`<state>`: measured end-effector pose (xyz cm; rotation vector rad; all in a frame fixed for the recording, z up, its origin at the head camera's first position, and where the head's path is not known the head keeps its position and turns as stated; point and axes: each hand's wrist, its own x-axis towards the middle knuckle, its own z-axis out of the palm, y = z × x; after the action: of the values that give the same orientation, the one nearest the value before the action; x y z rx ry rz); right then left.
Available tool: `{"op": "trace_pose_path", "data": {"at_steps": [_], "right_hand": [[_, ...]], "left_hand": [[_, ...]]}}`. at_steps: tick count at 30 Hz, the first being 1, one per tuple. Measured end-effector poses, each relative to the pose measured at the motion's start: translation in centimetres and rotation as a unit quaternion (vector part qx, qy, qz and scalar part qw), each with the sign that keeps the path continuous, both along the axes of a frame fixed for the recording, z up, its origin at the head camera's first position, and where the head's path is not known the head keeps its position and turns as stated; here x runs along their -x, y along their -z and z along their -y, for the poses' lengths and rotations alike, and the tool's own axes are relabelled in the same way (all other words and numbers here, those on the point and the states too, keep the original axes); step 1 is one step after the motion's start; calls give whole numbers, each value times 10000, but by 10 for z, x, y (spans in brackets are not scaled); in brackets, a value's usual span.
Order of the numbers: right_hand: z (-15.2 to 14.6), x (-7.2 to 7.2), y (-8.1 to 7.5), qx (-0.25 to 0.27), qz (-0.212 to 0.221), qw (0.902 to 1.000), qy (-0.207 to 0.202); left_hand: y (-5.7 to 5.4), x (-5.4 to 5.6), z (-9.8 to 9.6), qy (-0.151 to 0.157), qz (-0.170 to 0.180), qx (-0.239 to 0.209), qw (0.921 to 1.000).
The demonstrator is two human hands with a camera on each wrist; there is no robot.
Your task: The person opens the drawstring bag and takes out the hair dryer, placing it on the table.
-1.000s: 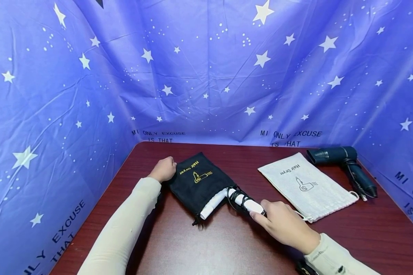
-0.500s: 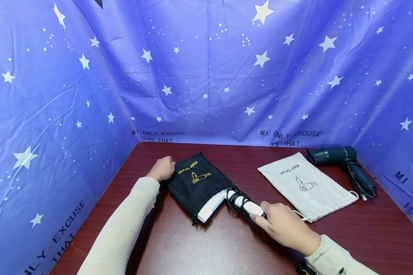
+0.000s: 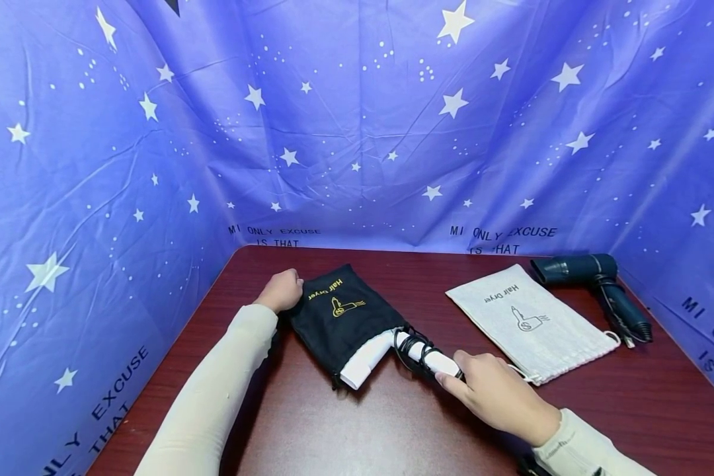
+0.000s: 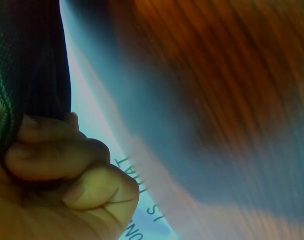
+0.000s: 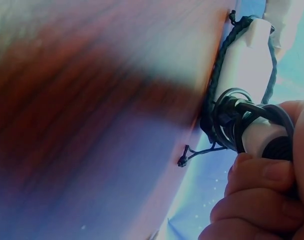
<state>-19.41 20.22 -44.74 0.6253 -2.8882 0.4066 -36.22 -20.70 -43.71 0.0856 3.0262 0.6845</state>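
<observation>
A white hair dryer (image 3: 443, 363) with its black cord wound round the handle lies partly in the mouth of a black drawstring bag (image 3: 369, 304). The bag bears yellow "Hair Dryer" print. My right hand (image 3: 500, 396) grips the end of the handle; in the right wrist view its fingers (image 5: 256, 195) curl round it below the coiled cord (image 5: 241, 120). My left hand (image 3: 281, 291) holds the bag's closed end at its far left corner. Curled fingers (image 4: 62, 155) pinch the dark cloth in the left wrist view. The dryer's upper part is hidden inside the bag.
To the right a white drawstring bag (image 3: 529, 320) lies flat on the red-brown table (image 3: 333, 436). Beyond it, near the right edge, rests a dark folding hair dryer (image 3: 577, 268). A blue star-printed curtain (image 3: 357, 132) borders the table at the back and sides.
The white hair dryer shifts slightly in the bag's mouth, and more of its white body shows below the rim now. The right hand moves slightly toward the near right; the left stays nearly still.
</observation>
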Motion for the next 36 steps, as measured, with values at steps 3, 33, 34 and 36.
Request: {"op": "trace_pose_path", "data": {"at_steps": [3, 33, 34, 36], "right_hand": [[-2, 0, 0, 4, -51, 10000, -36], [-9, -3, 4, -98, -293, 9991, -283], [-9, -3, 4, -93, -295, 9991, -294], [-9, -4, 4, -76, -313, 9990, -323]], "left_hand": [[-1, 1, 0, -1, 44, 9, 10000], [2, 4, -5, -69, 196, 288, 9994], [2, 5, -6, -79, 197, 294, 9993], [3, 6, -6, -94, 190, 322, 9993]]}}
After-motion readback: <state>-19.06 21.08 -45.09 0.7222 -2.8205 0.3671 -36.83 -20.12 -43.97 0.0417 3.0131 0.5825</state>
